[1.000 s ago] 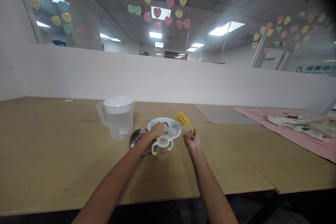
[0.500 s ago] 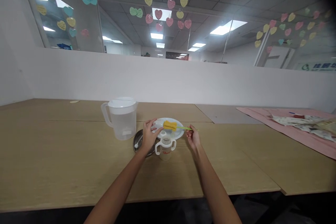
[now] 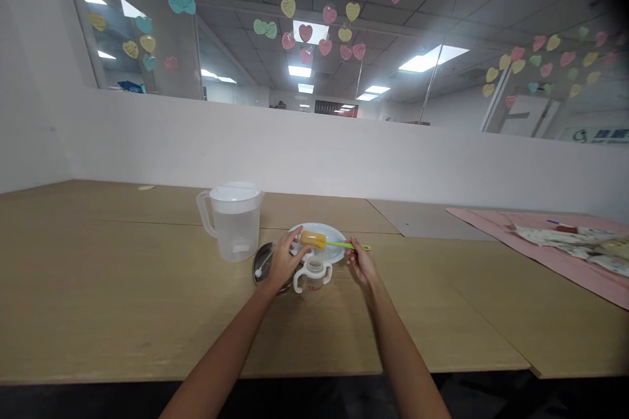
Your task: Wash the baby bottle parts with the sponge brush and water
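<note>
My right hand point(image 3: 362, 260) is closed on the green handle of a brush point(image 3: 319, 241) with a yellow sponge head. The head sits partly inside a small clear cover point(image 3: 305, 239), which the fingers of my left hand point(image 3: 285, 258) grip. Both are above a white plate point(image 3: 335, 236). Just in front of the plate stands a clear bottle point(image 3: 313, 280) with two white handles and an open top. A dark metal bowl point(image 3: 257, 264) lies partly hidden behind my left hand, with a thin white-tipped item point(image 3: 259, 272) in it.
A lidded clear pitcher point(image 3: 236, 226) stands left of the bowl. At the far right, a pink cloth point(image 3: 484, 221) bears crumpled white and printed material point(image 3: 555, 236). A low white wall point(image 3: 295, 150) runs behind the table point(image 3: 147, 301).
The clear cover and the sponge head have come together, so that the head now sits partly inside the cover. The whole view has shifted slightly.
</note>
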Available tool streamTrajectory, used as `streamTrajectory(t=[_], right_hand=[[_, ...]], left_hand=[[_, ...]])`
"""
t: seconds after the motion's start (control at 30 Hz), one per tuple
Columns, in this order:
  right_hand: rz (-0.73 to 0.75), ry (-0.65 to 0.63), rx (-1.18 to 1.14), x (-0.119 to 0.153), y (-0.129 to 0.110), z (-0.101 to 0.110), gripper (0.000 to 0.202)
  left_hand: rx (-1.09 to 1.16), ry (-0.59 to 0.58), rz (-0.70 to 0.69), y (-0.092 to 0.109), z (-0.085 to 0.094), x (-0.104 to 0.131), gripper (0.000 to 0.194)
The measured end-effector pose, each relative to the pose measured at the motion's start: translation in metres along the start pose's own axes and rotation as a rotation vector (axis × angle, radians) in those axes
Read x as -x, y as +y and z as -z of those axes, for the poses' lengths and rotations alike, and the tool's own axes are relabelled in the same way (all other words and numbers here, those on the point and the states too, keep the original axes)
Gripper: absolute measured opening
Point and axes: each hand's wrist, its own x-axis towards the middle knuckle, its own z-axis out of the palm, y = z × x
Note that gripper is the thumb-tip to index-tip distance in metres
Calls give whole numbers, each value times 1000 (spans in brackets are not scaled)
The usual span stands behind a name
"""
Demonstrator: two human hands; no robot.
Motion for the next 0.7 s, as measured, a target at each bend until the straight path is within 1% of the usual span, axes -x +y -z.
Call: streamTrajectory(t=[0.1,0.2,0.3,0.37,0.53,0.7], right_hand=[[-10,-33,-2,0,1,0,25],[-18,-80,3,-1,3,0,25],[-34,-121,-2,-1,5,0,26],[-33,-135,-9,-2,5,1,27],[17,-100,-46,-2,3,1,27],[-2,-29,-62,-1,1,1,25]], left_hand=[[7,21,49,-2,1,0,45],[13,22,51,-4,1,1,37],[-13,2,69,-6,3,1,38],[-38,-2,58,-6,3,1,38],[-108,-17,-83,-4,2,1,40],[-191,-40,-242,-5,0,4,29]])
